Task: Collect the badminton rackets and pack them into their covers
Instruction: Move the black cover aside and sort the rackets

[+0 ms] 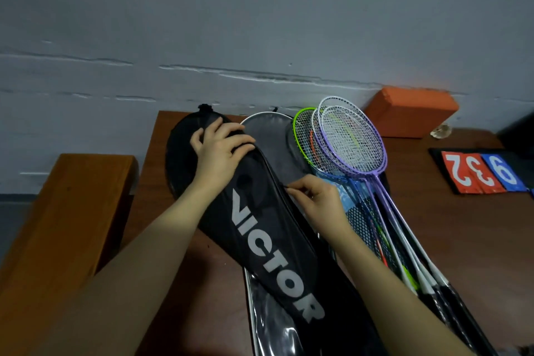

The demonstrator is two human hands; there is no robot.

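Black VICTOR cover (268,243) lying diagonally on the brown table (450,240), head end toward the wall, pressed down there by the left hand (222,150) with fingers spread flat. Right hand (318,205) at the cover's right edge, thumb and fingertips pinched on what looks like the zipper pull (287,188). Just right: grey cover (271,141) beneath, loose rackets (352,139) fanned over it, handles toward the camera; beyond, orange block (410,113) and scoreboard (482,173).

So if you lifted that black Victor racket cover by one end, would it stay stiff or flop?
The black Victor cover looks like soft fabric, so it would probably sag. The left hand presses its head end flat. It likely slides easily on the smooth wooden table.
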